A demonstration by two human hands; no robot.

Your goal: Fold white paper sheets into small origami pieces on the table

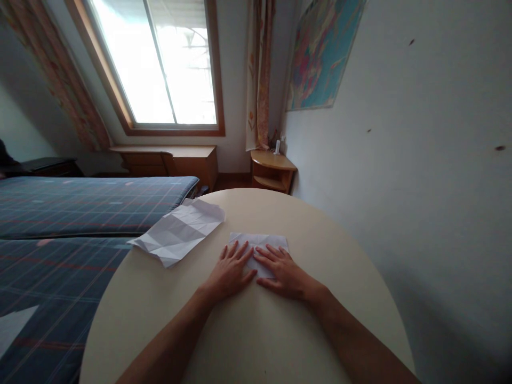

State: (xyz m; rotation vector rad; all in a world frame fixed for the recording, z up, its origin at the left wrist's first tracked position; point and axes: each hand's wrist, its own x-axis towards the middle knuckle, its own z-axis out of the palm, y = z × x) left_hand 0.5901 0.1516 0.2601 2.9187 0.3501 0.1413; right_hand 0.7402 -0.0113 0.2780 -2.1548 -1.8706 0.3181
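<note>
A small folded white paper (262,241) lies on the round cream table (248,330) in front of me. My left hand (230,269) lies flat on the paper's near left part, fingers stretched out. My right hand (282,269) presses flat on its near right part, fingers spread and pointing left. Neither hand grips anything. To the left, a larger creased white sheet (180,232) rests unfolded on the table, hanging slightly over the edge.
A bed with a dark plaid cover (68,213) runs along the table's left side. A white wall stands close on the right. Beyond are a wooden corner shelf (273,169), a low wooden desk (172,160), a bright window and a wall map.
</note>
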